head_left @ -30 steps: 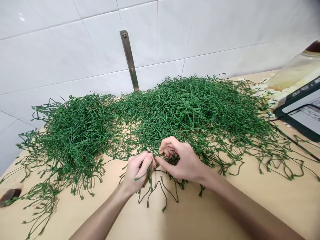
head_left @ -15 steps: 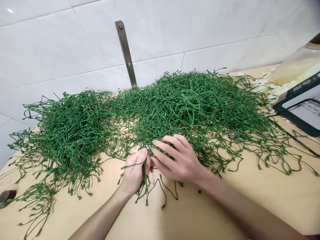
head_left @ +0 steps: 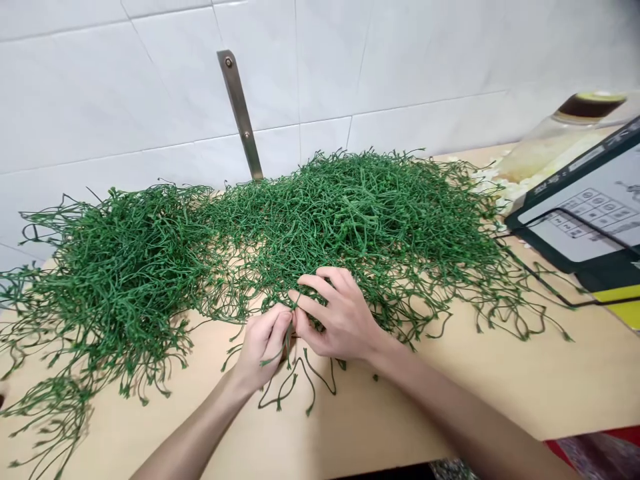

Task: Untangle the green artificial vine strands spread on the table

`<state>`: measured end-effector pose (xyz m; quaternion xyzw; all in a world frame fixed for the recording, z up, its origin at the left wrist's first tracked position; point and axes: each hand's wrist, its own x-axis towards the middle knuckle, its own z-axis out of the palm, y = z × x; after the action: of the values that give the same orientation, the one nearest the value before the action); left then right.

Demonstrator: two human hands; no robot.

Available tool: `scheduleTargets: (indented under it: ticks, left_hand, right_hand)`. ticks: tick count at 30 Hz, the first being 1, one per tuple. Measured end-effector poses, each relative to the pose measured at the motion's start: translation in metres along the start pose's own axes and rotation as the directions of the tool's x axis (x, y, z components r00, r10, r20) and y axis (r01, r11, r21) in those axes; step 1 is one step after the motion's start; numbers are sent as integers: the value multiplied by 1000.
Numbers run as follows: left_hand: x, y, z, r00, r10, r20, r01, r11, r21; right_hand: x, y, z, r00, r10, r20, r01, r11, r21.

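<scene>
Pinched between thumb and fingers of the left hand point(head_left: 264, 341) were thin green stems point(head_left: 288, 343), over the table point(head_left: 360, 427). The right hand point(head_left: 340, 319) was bent just beside it; whether it also grasped one, I could not tell. Beyond both hands lay a wide green heap point(head_left: 370, 210), and behind it a metal strip point(head_left: 240, 113) stood against white tiles point(head_left: 155, 83).

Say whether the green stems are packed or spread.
Spread: the green stems sprawl across the table, pale surface showing between stray strands.
</scene>
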<state>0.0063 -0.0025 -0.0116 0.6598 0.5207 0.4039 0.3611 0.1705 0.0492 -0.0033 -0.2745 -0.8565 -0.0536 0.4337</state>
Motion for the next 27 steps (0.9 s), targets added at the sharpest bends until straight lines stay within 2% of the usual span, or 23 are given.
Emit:
scheduleTargets:
  ticks: [3, 5, 9, 15, 17, 20, 24, 27]
  left_hand:
    - [4, 2, -2, 998, 37, 48, -39, 998, 39]
    - [5, 2, -3, 994, 51, 92, -55, 998, 41]
    - [8, 1, -4, 982, 73, 173, -67, 997, -42]
    - [9, -3, -7, 967, 3, 254, 49, 978, -201]
    - [11, -4, -9, 976, -11, 216, 67, 965, -255]
    - [15, -4, -12, 996, -46, 73, 65, 954, -291]
    - [20, -3, -16, 999, -14, -31, 8, 986, -169]
    - [19, -2, -16, 995, 18, -99, -27, 996, -89]
  right_hand:
    - [0, 3, -1, 998, -61, 10, 59, 993, 101]
    - [-2, 3, 0, 996, -86, -24, 89, 981, 173]
    - [-5, -2, 4, 995, -81, -65, 95, 966, 240]
    - [-9, 4, 5, 993, -119, 6, 113, 959, 260]
    - [-9, 12, 3, 992, -127, 16, 118, 959, 256]
    - [-7, 20, -4, 998, -58, 26, 51, 975, 215]
    - [0, 17, -13, 994, 114, 3, -111, 961, 255]
    - [3, 9, -15, 976, 189, 111, -216, 915, 341]
